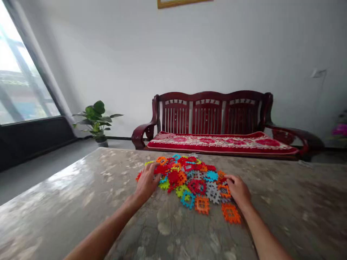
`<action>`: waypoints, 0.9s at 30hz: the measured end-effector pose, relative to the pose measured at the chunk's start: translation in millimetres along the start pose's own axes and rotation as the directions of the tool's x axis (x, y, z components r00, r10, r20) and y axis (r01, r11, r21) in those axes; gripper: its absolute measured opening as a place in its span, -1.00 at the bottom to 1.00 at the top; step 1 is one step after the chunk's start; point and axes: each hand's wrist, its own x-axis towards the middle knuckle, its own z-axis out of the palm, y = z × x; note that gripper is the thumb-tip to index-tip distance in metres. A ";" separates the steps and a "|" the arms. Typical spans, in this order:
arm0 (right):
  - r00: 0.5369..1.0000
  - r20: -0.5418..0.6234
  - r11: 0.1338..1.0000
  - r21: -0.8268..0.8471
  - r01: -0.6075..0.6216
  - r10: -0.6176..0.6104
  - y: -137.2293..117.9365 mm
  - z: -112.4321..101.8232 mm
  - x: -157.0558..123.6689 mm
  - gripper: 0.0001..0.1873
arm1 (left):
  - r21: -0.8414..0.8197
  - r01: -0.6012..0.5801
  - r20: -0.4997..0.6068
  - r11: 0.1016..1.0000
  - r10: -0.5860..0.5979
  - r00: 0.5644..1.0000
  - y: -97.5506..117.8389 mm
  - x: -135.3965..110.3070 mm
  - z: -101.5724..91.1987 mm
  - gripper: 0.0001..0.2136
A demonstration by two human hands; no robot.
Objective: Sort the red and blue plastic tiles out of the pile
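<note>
My left hand (148, 180), a colourful heap of notched pieces (187, 177), and my right hand (240, 189).
Farthest left stands a green plant (99, 117); then my left hand lies at the heap's left edge, fingers bent, and I cannot tell whether it grasps anything. The heap spreads over the surface (81, 187) between my hands. An orange square piece (231, 213) lies near my right wrist; that hand is curled at the heap's right edge, its grasp also unclear.

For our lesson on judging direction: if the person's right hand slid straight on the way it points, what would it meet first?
The right hand would probably meet the orange piece just ahead of its fingertips, beside the light-blue piece; whether they already touch is unclear.
</note>
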 end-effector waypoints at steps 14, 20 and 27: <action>0.999 -0.029 1.000 0.017 0.023 -0.023 -3.1 -0.2 -0.2 -0.62 | 0.135 -0.176 0.523 0.975 0.081 0.848 78.6 -32.9 19.8 -0.74; 0.999 -0.037 1.000 0.017 0.018 -0.017 -3.9 0.5 -0.7 -0.63 | 0.230 -0.155 0.549 0.961 0.004 0.836 81.9 -35.7 15.2 -0.63; 1.000 -0.005 1.000 0.011 -0.018 0.018 -6.9 -1.6 -1.7 -0.62 | 0.244 -0.148 0.599 0.958 -0.029 0.800 85.1 -30.6 14.0 -0.68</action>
